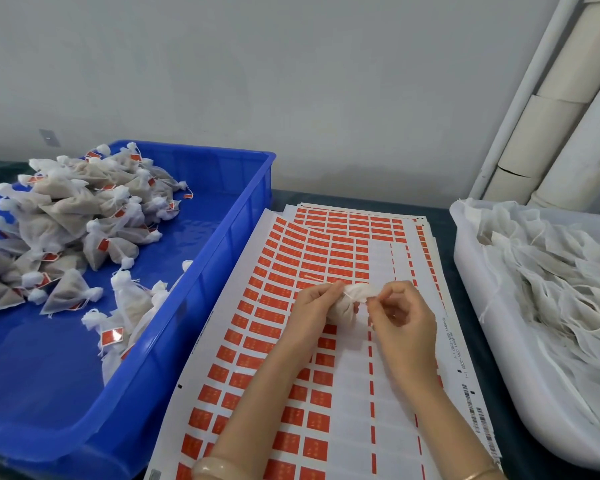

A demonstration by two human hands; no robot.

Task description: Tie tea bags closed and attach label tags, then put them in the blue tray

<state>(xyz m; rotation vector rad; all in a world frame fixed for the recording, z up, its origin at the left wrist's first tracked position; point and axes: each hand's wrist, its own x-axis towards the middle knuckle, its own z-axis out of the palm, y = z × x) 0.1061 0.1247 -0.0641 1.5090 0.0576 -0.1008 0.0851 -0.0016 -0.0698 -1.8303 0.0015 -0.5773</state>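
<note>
Fingers (336, 289) of the left hand (314, 306) curl round a small white tea bag (343, 308), gripping its bunched neck. The right hand (400, 317) pinches the bag's gathered top from the other side. The bag is pale mesh, plump with brownish filling, and a thin string (317, 278) trails from it past the left fingertips. Directly beneath the fingers lie label sheets (291, 244) of small red-orange tags, many slots bare. The print and barcodes along their edge are too small to read. Left of the fingers, the blue tray (222, 271) holds a heap of tied tea bags (66, 216) with red tags. Right of the fingers, a white tub (492, 358) holds loose untied bags (551, 278). All sit on a dark worktop (343, 197).
</note>
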